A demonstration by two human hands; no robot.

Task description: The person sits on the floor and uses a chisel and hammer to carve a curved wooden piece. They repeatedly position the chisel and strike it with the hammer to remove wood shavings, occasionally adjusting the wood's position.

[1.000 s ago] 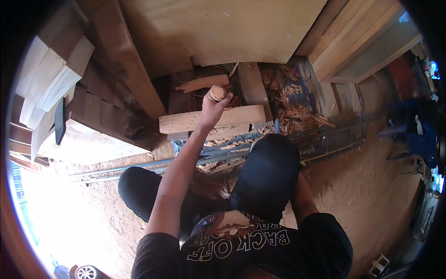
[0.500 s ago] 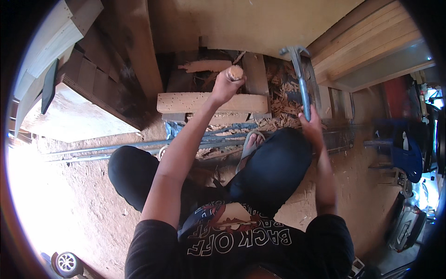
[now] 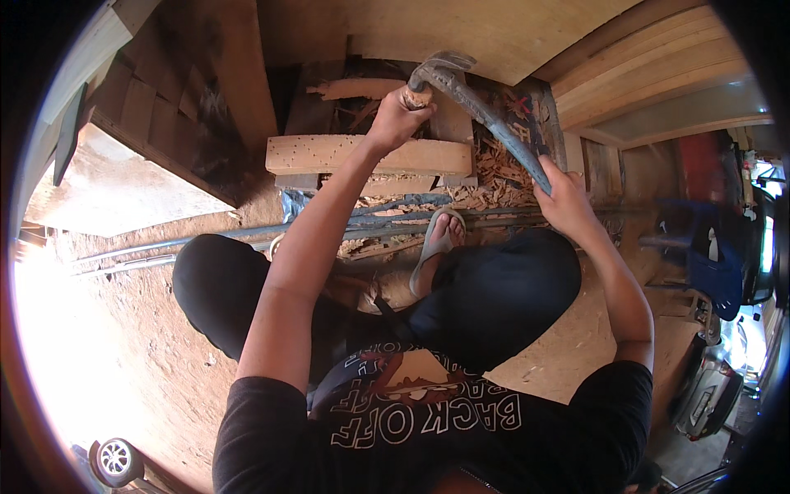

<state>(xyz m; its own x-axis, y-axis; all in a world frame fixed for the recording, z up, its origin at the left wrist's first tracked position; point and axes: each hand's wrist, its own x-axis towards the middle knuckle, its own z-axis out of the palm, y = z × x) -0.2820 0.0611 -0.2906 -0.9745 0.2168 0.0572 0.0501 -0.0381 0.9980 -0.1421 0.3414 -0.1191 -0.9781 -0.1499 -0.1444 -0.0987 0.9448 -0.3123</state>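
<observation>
My left hand (image 3: pixel 392 125) is wrapped round an upright wooden handle (image 3: pixel 417 98) with a battered, frayed top; whatever tool lies below it is hidden by the hand and forearm. In my right hand (image 3: pixel 566 196) is a claw hammer (image 3: pixel 492 122), gripped near the end of its blue, worn shaft. The hammer's head is at the top of the wooden handle, seemingly touching it. Below my left hand a thick wooden beam (image 3: pixel 370 155), dotted with small holes at its left end, lies crosswise over other timber.
Wood chips (image 3: pixel 498 169) litter the ground around the beam. Long metal bars (image 3: pixel 329 229) run in front of my sandalled foot (image 3: pixel 440 243). A large wooden board (image 3: pixel 444 29) stands beyond, stacked planks (image 3: pixel 650 70) at right. A blue chair (image 3: pixel 714 267) is farther right.
My right hand has swung the hammer leftward, bringing its head from the far right to the wooden handle's top. My left hand keeps its grip; the view has shifted slightly.
</observation>
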